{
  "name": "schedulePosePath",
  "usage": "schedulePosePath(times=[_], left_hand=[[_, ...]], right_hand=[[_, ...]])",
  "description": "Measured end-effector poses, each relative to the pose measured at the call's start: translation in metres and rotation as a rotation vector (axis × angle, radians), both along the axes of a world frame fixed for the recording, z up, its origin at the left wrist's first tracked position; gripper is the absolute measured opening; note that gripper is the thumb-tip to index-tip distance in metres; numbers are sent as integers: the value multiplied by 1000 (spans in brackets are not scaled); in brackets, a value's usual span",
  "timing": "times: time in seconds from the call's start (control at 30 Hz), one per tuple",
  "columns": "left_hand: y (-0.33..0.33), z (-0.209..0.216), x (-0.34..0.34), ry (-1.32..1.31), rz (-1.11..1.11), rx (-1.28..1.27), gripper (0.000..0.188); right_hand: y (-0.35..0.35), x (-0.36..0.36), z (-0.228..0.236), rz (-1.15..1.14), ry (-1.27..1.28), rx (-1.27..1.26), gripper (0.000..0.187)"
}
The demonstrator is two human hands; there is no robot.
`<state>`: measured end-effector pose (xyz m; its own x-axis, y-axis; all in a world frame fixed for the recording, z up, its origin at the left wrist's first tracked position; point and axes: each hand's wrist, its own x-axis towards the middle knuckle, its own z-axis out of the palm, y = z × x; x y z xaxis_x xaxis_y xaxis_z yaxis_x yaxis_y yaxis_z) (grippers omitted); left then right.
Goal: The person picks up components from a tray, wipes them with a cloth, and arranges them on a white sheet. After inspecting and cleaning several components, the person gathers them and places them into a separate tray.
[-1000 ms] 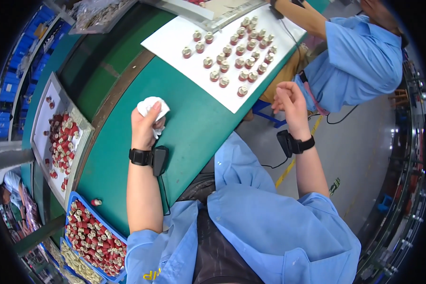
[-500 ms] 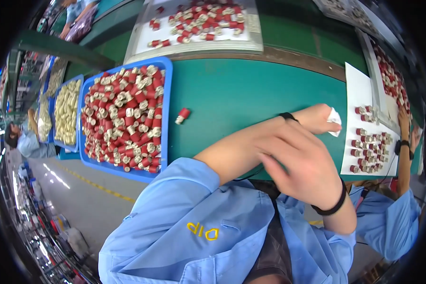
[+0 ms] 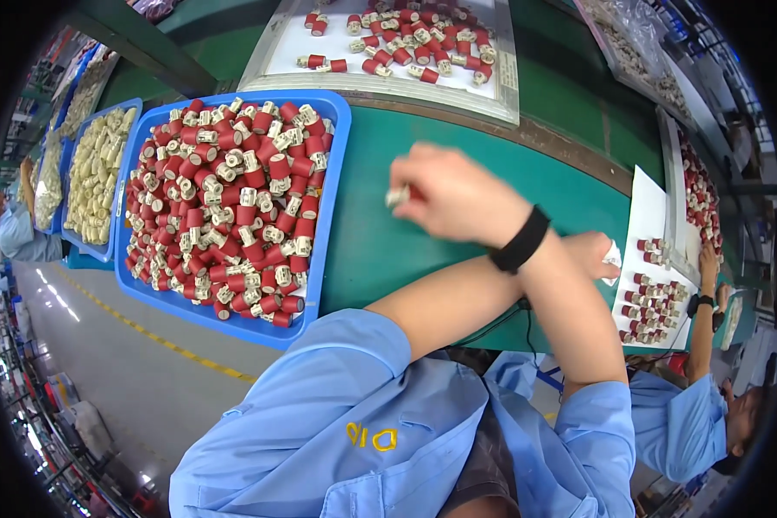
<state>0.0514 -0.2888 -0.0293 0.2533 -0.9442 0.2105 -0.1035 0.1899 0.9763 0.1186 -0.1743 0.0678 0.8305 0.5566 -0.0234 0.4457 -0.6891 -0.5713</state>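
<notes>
My right arm crosses over my left forearm. Between the fingers of my right hand [image 3: 453, 194] is a small cylindrical part [image 3: 398, 197] with a whitish end and a red body, held just above the green mat; the fingers cover most of it. My left hand [image 3: 588, 253] reaches far to the right, closed on a crumpled white tissue [image 3: 611, 262]. Beside that hand lies a white sheet [image 3: 644, 200] with several such red-and-white parts [image 3: 652, 306] standing in rows. On the left, a blue tray [image 3: 335, 164] is heaped with the same parts.
A metal-framed white tray [image 3: 268, 73] with loose red-and-white parts sits at the back. Left of the blue tray, another blue bin [image 3: 113, 250] holds pale yellow pieces. At the right, a co-worker's arm [image 3: 704, 332] reaches toward a further heap of parts [image 3: 699, 194].
My right hand has swung forward and left and taken hold of a red-and-white part; the part lying alone on the mat is gone from there. My left hand still grips the tissue.
</notes>
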Motion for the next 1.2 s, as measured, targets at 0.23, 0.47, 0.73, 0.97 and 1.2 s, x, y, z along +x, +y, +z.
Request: schedulePosePath(times=[0.23, 0.47, 0.73, 0.97, 1.2], left_hand=[[23, 21, 13, 122, -154, 116, 23], [26, 4, 10, 195, -46, 39, 24], [11, 23, 1, 221, -55, 223, 24], [18, 21, -2, 341, 34, 265, 21], [18, 26, -6, 315, 53, 277, 19]], right_hand=[[-42, 27, 64, -419, -454, 221, 67], [-55, -99, 60, -474, -225, 393, 76], [-136, -246, 39, -1119, -260, 742, 52], [-190, -341, 16, -1457, -239, 771, 29], [-316, -427, -41, -2036, -510, 979, 32]])
